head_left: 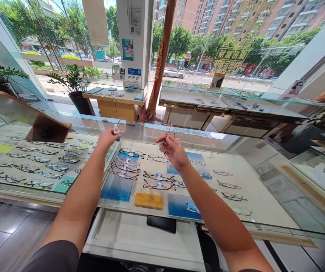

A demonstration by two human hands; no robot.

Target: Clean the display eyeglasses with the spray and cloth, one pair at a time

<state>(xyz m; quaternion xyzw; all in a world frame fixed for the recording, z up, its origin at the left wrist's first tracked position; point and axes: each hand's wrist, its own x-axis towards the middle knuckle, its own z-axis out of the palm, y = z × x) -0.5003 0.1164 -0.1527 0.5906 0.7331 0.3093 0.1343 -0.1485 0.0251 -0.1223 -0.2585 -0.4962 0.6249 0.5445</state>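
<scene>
Nearly upright — the left hand point(107, 139) pinches a small bottle point(116, 132), the right hand point(173, 148) grips eyeglasses point(166, 138).

Bare left forearm and hand point(107, 139) and bare right forearm and hand point(174, 149), without visible cables or markings. Short dark grey fabric left sleeve point(51, 258), with a rounded lower edge; dark right sleeve point(249, 270), seen only as a narrow sliver at the lower frame edge.

Left hand point(107, 139) holds small bottle point(116, 132) up; right hand point(174, 151) pinches eyeglasses point(166, 139), both above glass display counter point(259, 204).
</scene>
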